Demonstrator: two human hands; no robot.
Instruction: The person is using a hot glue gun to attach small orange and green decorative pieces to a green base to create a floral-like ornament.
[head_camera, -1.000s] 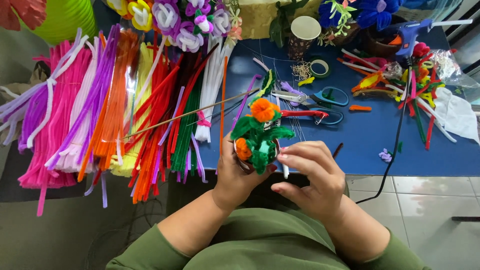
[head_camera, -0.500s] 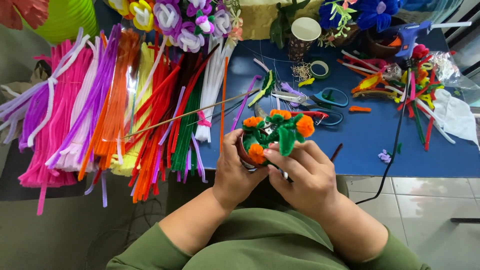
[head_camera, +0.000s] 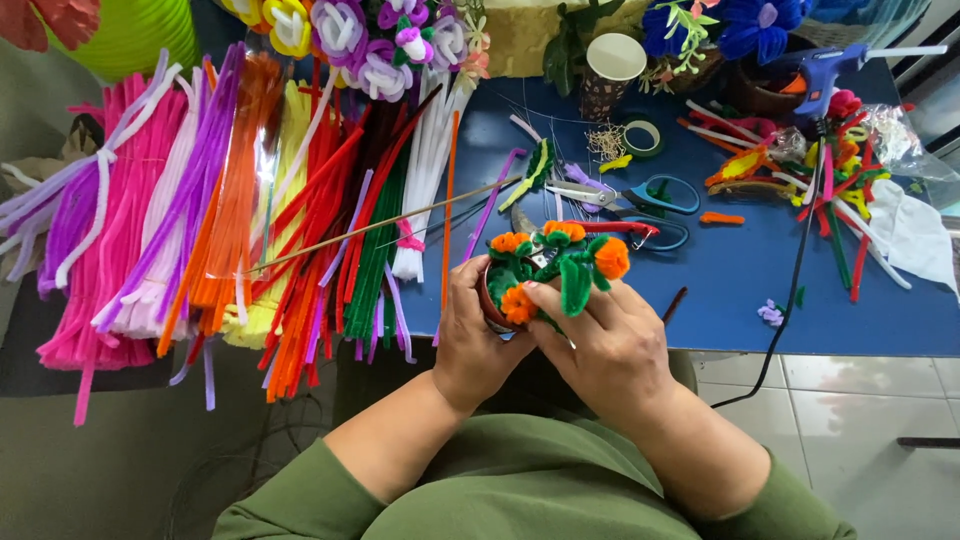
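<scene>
As I read across from the left, the table edge is buried under bundles of pipe cleaners (head_camera: 200, 200), pink and purple first, then orange, yellow, red, green and white, with a thin wooden stick (head_camera: 380, 225) lying slantwise over them toward the middle. Next comes my left hand (head_camera: 478, 335), fingers curled shut around a small dark pot (head_camera: 490, 305) that carries the green and orange pipe-cleaner plant (head_camera: 555, 265). The plant sits just above the near edge of the blue table (head_camera: 740, 290), held in the air rather than resting on it.

Compared with a second ago, the plant has been turned: the orange blooms that stood stacked upright over the pot now spread sideways, with one bloom swung out to the right. My right hand (head_camera: 610, 345) has climbed from beside the pot onto the foliage, and its thumb and fingertips are pinched together on a green leaf near the lowest orange bloom. I judge that to mean the shaping has passed from the top of the plant to its side.

Further right lie scissors (head_camera: 650, 195) with teal handles, a roll of green tape (head_camera: 643, 137), a paper cup (head_camera: 610, 70), then a heap of loose coloured offcuts (head_camera: 800, 180) and a blue glue gun (head_camera: 825, 75).
</scene>
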